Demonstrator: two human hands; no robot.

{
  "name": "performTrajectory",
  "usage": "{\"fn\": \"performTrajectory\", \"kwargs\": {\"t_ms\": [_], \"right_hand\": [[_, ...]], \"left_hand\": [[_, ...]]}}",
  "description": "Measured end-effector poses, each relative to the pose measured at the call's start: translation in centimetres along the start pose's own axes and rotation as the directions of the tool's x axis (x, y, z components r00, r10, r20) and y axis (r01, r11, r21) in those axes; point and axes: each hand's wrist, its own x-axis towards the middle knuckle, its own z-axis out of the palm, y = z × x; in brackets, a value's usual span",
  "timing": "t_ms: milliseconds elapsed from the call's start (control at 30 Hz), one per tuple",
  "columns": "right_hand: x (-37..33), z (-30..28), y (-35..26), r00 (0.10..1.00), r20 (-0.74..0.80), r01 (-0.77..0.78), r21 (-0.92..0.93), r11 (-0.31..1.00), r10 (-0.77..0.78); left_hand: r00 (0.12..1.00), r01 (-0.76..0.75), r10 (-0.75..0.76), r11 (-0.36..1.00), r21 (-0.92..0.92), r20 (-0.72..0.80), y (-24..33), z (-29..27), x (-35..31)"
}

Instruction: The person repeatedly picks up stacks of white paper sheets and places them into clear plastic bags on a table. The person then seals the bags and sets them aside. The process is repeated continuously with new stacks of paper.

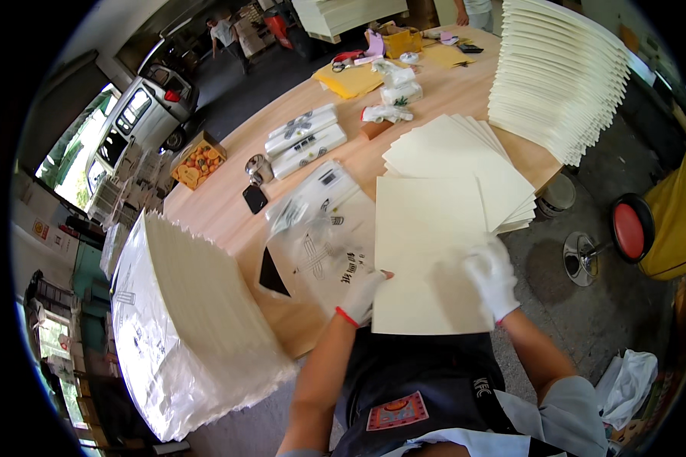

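Observation:
A cream rectangular board sheet [425,247] lies in front of me, its near edge over my dark apron. My left hand [364,297], in a white glove with a red cuff, pinches its left edge, the bare thumb tip on top. My right hand [492,278], also gloved, is over the sheet's right side with fingers extended and slightly blurred; a shadow falls beside it. Beyond the sheet is a fanned pile of similar boards [457,156]. Next to my left hand, clear printed plastic bags [312,255] lie on the wooden table [221,202].
Tall board stacks stand at left, plastic-wrapped [213,305], and far right [552,80]. Plastic packs [305,141], a phone [254,199], a tape roll [258,167], a fruit box [199,161] and spare gloves [386,113] are on or by the table. A red stool [631,231] stands right.

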Motion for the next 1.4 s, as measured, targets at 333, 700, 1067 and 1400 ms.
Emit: {"fn": "performTrajectory", "kwargs": {"t_ms": [333,700,1067,1400], "right_hand": [[-0.5,5.7,-1.6,0.953,0.142,-0.290,0.156,0.944,0.269],[2.7,2.3,-8.3,0.663,0.644,0.740,-0.484,0.468,-0.382],[5.1,5.5,-6.1,0.453,0.871,-0.424,0.025,0.905,0.188],[3.0,13.3,-9.2,0.777,0.523,0.621,-0.541,0.568,-0.351]], "left_hand": [[0.997,-0.006,-0.079,0.206,0.978,0.022,2.6,10.4,-6.6],[0.818,-0.574,0.568,0.799,0.181,0.086,9.3,-1.8,-12.7],[0.383,-0.702,0.882,0.084,0.708,0.276,-5.4,-2.6,-13.8],[0.546,-0.649,0.814,0.262,0.714,0.197,1.3,8.2,-10.9]]}}
